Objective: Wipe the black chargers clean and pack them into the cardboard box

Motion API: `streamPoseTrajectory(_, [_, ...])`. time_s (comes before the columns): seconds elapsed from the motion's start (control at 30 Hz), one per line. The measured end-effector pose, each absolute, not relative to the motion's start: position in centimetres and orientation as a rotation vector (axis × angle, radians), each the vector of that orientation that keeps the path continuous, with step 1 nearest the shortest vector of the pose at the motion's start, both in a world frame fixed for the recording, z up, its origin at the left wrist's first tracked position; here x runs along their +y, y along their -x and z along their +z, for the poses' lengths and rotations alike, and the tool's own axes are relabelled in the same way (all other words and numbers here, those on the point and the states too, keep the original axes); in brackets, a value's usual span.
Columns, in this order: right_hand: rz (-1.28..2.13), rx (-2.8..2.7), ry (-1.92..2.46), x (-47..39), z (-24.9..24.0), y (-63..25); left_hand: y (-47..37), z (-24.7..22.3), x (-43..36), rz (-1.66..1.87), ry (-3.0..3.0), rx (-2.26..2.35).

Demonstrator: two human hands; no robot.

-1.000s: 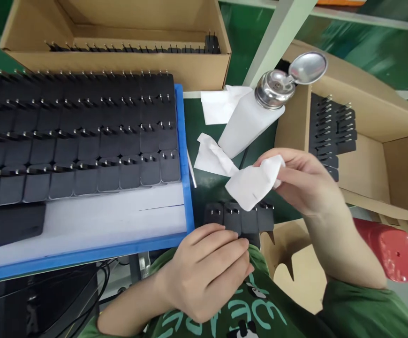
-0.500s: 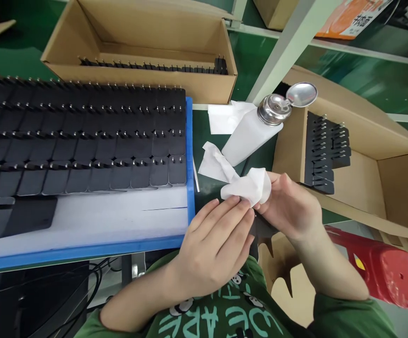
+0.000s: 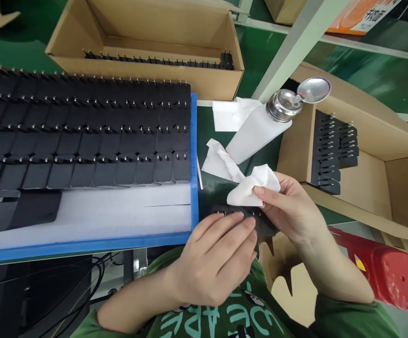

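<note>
My right hand pinches a crumpled white wipe between thumb and fingers. Palm down, my left hand reaches over some black pieces with metal pins at the table edge. Its fingers are stretched out side by side; the thumb is hidden, and its fingertips cover part of the pieces. Behind the wipe lies another crumpled wipe. A white pump bottle, its metal lid flipped up, stands beside a folded white wipe.
To the left, rows of black pinned plug pieces fill much of a blue-edged tray. Cardboard boxes at the back and right hold more. A thin metal rod lies by the tray. A red stool stands lower right.
My left hand has come off the wipe and dropped slightly, over the black pieces. My right thumb now presses on top of the wipe. The whole view has shifted a little.
</note>
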State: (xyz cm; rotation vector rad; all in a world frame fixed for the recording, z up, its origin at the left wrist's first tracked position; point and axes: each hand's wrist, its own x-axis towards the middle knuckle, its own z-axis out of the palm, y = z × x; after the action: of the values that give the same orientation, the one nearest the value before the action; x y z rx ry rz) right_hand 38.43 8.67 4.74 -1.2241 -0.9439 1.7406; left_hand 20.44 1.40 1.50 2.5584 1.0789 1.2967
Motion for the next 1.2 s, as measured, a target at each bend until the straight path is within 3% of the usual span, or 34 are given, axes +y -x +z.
streamPoseTrajectory(0.23, [1.180,-1.767,1.163,10.8,6.0,-40.1,-19.9,0.2,1.0,1.029,-2.722,0.617])
streamPoseTrajectory(0.47, [1.182,-2.486,0.843,13.8,5.8,-37.0,-21.3,1.2,3.2,0.794,-2.889,0.486])
streamPoseTrajectory(0.67, [1.325,-2.685,0.510,14.3,5.1,-36.9,-21.6,0.4,3.9,0.527,-2.889,0.518])
streamPoseTrajectory(1.2, [1.338,-2.768,0.408,14.8,4.9,-41.3,-21.8,0.6,3.7,0.664,-2.871,0.592])
